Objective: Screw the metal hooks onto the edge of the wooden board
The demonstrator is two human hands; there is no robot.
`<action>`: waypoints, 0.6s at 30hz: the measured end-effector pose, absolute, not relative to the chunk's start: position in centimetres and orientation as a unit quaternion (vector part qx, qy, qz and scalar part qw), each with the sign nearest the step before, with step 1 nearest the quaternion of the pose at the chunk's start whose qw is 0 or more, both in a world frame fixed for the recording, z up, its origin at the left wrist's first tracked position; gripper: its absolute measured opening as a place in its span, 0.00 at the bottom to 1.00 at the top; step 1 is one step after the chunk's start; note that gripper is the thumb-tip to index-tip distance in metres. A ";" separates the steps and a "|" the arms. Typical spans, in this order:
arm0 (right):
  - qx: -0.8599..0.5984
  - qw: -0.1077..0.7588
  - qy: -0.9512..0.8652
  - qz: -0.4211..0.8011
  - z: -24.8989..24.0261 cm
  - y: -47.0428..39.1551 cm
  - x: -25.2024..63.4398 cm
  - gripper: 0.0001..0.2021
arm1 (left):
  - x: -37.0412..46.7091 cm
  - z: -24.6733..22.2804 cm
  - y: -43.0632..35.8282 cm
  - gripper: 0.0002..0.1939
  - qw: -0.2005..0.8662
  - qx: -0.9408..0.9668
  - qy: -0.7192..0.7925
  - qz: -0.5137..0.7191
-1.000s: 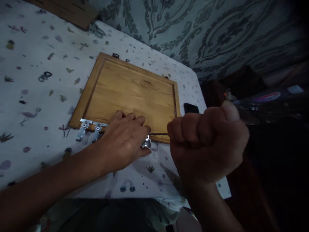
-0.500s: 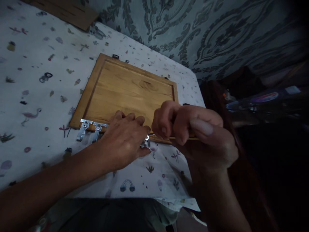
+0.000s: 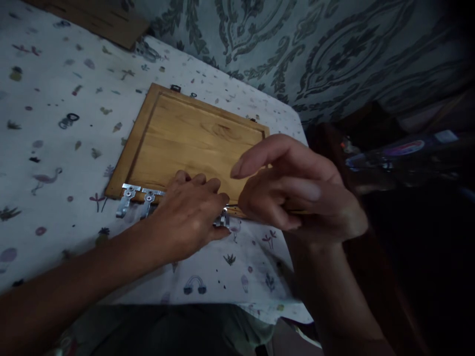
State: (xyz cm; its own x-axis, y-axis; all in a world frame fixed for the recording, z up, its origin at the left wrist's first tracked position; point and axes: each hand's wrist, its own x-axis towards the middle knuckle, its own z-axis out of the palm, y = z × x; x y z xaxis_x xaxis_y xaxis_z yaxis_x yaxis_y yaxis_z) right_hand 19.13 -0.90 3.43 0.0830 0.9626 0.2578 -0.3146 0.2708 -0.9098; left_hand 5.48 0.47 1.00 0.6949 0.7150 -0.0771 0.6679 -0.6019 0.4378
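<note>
A framed wooden panel point(image 3: 196, 138) lies on the patterned tablecloth. Metal hooks with screws, among them one at the left corner point(image 3: 128, 198) and one beside it point(image 3: 148, 200), sit along its near edge. My left hand point(image 3: 191, 212) rests over that edge, fingers curled on the panel and thumb by another metal hook point(image 3: 222, 217) at its right side. My right hand point(image 3: 293, 193) holds a screwdriver, its thin shaft point(image 3: 233, 205) pointing left at this hook. The index finger is raised off it; the palm hides most of the handle.
A brown cardboard piece point(image 3: 107, 22) lies at the far left of the tablecloth point(image 3: 59, 163). Patterned fabric point(image 3: 267, 44) rises behind the table. To the right, a plastic bottle point(image 3: 401, 150) lies beyond the dark wooden edge.
My right hand's index finger has lifted and stretched out, and its grip on the screwdriver has shifted. My left hand stays on the panel edge. The view has moved slightly.
</note>
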 end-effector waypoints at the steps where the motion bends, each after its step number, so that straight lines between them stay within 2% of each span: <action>1: -0.360 0.640 -0.467 0.493 3.5 -0.9 19.1 0.20 | 5.5 1.0 0.5 0.13 0.219 0.892 0.393 0.045; 4: -0.391 0.619 -0.476 0.486 4.1 -0.7 18.9 0.18 | 5.5 0.8 0.6 0.16 0.207 0.896 0.391 0.046; 8: -0.414 0.603 -0.491 0.473 4.9 -0.4 18.7 0.10 | 5.5 0.6 0.6 0.16 0.185 0.903 0.381 0.062; 13: -0.424 0.669 -0.445 0.419 4.9 -0.9 18.0 0.10 | 5.4 0.5 0.5 0.17 0.179 0.903 0.385 0.070; 18: -0.440 0.688 -0.439 0.376 4.6 -1.4 17.4 0.07 | 5.4 0.6 0.5 0.16 0.183 0.903 0.383 0.068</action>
